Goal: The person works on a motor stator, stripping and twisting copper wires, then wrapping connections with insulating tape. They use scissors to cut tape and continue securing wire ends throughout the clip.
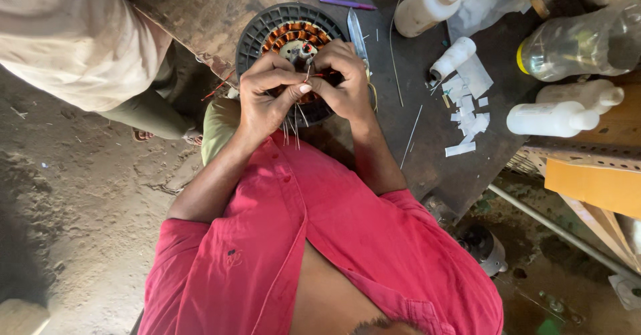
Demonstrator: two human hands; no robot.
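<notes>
Hands on a round motor stator at the bench edge.

I see white plastic bottles [551,117], paper scraps [467,118] and a knife blade [356,36] to the right, another person [80,41] on the left. The ribbed black stator [267,25] shows copper coils. My left hand [264,98] and right hand [344,81] pinch thin wires [294,125] directly above it.

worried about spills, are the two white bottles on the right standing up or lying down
Lying down. Both white bottles rest on their sides on the workbench, caps pointing right. Whether the caps are tight cannot be told.
</notes>
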